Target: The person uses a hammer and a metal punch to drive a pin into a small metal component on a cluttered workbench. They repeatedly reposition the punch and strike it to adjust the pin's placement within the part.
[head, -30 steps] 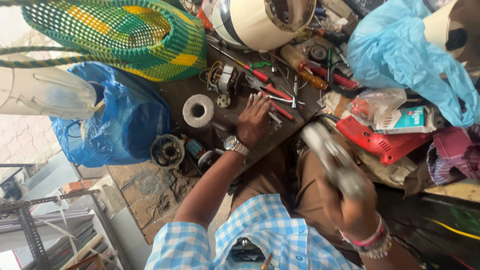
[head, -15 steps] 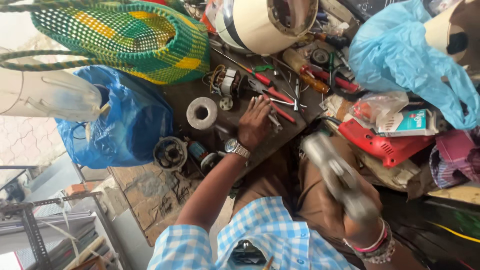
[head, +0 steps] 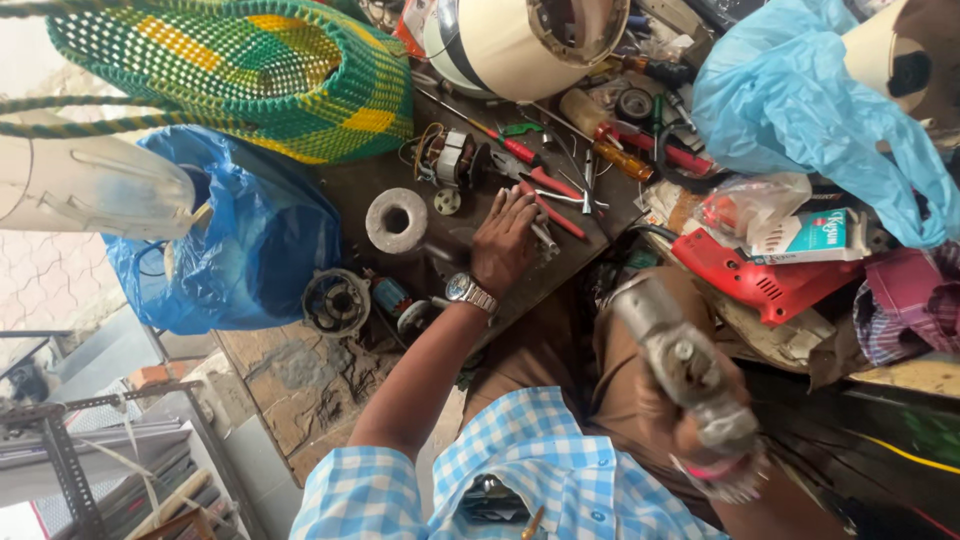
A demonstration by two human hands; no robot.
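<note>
My left hand [head: 505,245], with a metal watch on the wrist, lies flat with fingers spread on the dark workbench [head: 350,185]. Its fingertips touch red-handled pliers and screwdrivers [head: 550,195]. My right hand [head: 690,430] is closed around a grey metal power-tool body [head: 675,350], blurred, held above my lap to the right of the bench. A white tape roll [head: 396,220] and a small motor core with copper windings [head: 455,160] lie just left of my left hand.
A green and yellow woven basket [head: 250,70], blue plastic bags [head: 250,250] [head: 800,110], a round white casing [head: 520,40], a red power drill [head: 760,280], a small white and teal box [head: 815,235] and a round metal part [head: 335,300] crowd the bench.
My right hand has drawn the grey tool body slightly down and closer to me. My left hand has stayed on the tools, shifting only a little.
</note>
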